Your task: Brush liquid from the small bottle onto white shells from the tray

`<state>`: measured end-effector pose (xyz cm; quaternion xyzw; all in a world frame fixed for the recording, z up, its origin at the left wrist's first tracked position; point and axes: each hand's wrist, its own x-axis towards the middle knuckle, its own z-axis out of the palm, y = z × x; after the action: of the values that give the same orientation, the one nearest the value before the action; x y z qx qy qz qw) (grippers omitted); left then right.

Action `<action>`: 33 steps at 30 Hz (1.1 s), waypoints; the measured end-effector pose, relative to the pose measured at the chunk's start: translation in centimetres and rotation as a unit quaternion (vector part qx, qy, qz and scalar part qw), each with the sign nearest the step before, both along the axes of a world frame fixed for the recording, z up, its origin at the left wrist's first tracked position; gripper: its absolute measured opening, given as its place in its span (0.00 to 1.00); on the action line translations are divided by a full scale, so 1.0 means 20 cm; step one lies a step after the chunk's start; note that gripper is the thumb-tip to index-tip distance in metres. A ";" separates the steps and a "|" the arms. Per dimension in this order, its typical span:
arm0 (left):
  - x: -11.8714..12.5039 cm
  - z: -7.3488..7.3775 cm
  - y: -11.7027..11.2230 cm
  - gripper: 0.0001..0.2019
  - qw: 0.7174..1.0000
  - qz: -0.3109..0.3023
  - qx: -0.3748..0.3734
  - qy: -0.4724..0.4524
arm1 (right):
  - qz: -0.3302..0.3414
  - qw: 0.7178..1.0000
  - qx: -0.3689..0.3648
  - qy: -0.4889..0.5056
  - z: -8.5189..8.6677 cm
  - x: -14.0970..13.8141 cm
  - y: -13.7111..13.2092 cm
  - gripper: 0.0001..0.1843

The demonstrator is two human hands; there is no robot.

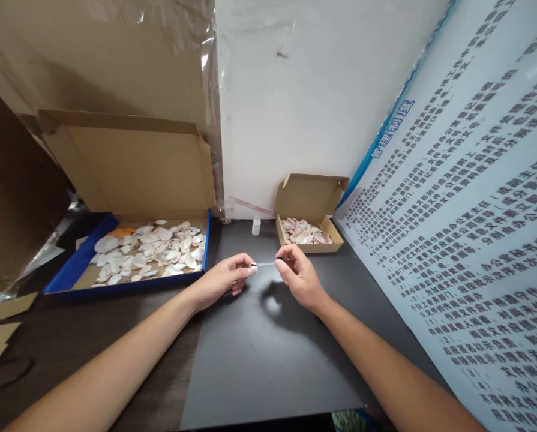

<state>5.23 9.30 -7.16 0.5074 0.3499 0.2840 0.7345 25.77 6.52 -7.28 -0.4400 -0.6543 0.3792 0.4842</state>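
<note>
Held level between my two hands is a thin, pale, see-through stick [265,264] with a small dark band near its left end; its exact kind is too small to tell. My left hand [225,276] pinches the left end between thumb and forefinger, the other fingers curled. At the opposite end, the thumb and forefinger of my right hand [300,277] are closed on it. Both hands are above the dark grey mat [268,366]. Behind them a small clear bottle with a white label [256,225] stands upright near the wall.
On the left lies an open blue-edged cardboard box [128,292] of white shells [160,249], with an orange piece among them. A smaller open carton [315,247] at the back right holds reddish-white shells [303,231]. A printed poster [475,210] lines the right side.
</note>
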 end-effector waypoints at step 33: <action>0.01 0.03 -0.02 0.15 0.998 0.056 -0.018 -0.009 | -0.037 0.996 0.015 -0.078 0.02 -0.03 -0.02 0.10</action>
<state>5.40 9.00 -6.54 0.4708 0.3761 0.3226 0.7299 25.26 6.07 -6.93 -0.4849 -0.6790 0.3158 0.4517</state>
